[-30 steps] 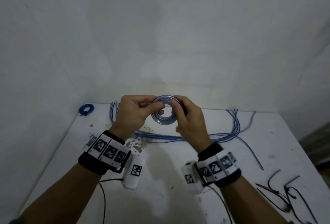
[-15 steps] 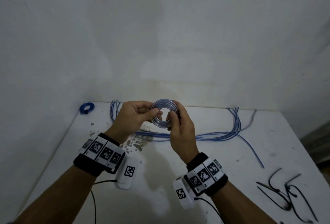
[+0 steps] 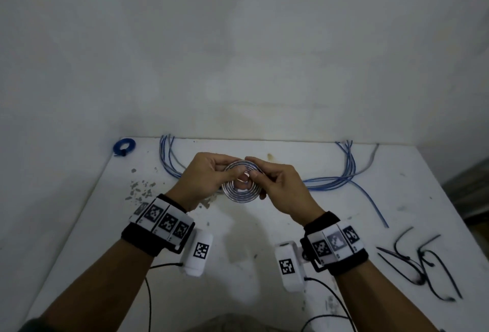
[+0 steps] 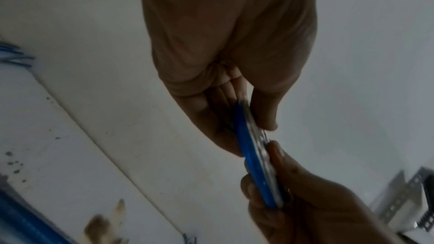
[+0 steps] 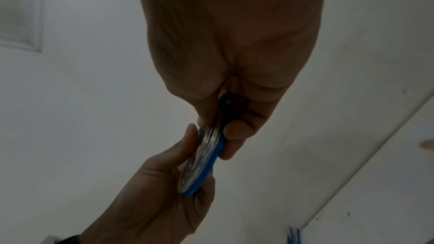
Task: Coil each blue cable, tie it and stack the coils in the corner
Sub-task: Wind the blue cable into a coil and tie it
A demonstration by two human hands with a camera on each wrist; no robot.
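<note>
Head view alone shows both hands' fingers (image 3: 254,176) pinching the flat coil (image 3: 241,194).

— Walls? Plain white (image 3: 238,40), meeting the worktop's far edge, dimly lit.
— Worktop? White table (image 3: 238,252), chipped and stained near the left edge; dark floor (image 3: 471,186) beyond the right edge.

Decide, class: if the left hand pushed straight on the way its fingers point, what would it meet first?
Probably the right hand: the left hand points across the coil they share, fingers nearly touching. Depth is unclear.
</note>
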